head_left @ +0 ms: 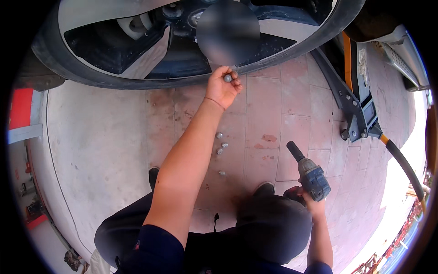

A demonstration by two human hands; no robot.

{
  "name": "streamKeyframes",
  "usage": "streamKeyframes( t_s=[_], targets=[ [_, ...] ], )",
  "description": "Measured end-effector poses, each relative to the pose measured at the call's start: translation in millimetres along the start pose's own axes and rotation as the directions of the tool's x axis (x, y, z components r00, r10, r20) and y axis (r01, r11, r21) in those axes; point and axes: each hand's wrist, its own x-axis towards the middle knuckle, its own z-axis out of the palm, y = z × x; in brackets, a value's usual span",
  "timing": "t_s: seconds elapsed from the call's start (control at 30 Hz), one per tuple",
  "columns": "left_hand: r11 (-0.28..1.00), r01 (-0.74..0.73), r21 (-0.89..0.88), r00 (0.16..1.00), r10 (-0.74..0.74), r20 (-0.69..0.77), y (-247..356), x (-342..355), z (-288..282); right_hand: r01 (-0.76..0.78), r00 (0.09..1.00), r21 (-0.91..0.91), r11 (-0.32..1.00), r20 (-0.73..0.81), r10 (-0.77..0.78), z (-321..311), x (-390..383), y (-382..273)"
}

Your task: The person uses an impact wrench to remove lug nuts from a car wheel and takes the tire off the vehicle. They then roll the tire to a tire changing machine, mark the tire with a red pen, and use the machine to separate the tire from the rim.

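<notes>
My left hand (221, 86) is raised at the lower rim of a car wheel (182, 61), its fingers closed round a small silvery lug nut (227, 78). Beside my right knee, my right hand (313, 201) grips an impact wrench (312, 176) by its handle; the dark socket on its nose points up and left toward the wheel. On the paving between my feet lie several loose lug nuts (222, 151). A round blurred patch hides part of the wheel's hub and spokes.
An orange and black floor jack (359, 105) stands to the right of the wheel, its handle (404, 169) running toward the right edge. Reddish paving tiles (292, 132) meet pale concrete (100, 132) on the left. Something red and grey (21, 112) stands at the far left.
</notes>
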Motion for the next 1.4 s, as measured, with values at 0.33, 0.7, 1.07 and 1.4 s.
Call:
streamKeyframes(
  t_s=[0.33, 0.7, 1.07, 1.4],
  targets=[
    [-0.587, 0.249, 0.771, 0.967, 0.191, -0.167, -64.8, -148.9, -104.7, -0.604, 0.784, 0.471, 0.643, 0.5, 0.369, -72.0, 88.0, 131.8],
    [-0.478, 0.422, 0.77, 0.904, 0.156, -0.398, -131.3, -198.8, -83.1, 0.25, 0.955, -0.493, 0.834, -0.018, -0.298, 64.1, 47.7, 40.7],
    [0.55, 0.562, 0.618, 0.523, 0.343, -0.78, -176.5, -282.9, -130.0, 0.666, 0.714, -0.511, 0.543, 0.647, -0.266, 229.0, 136.6, 51.6],
    [0.024, 0.436, 0.9, 0.873, 0.232, -0.429, -183.6, -213.2, -63.6, -0.413, 0.848, 0.46, 0.786, 0.51, 0.147, 199.6, 99.3, 88.8]
  ],
)
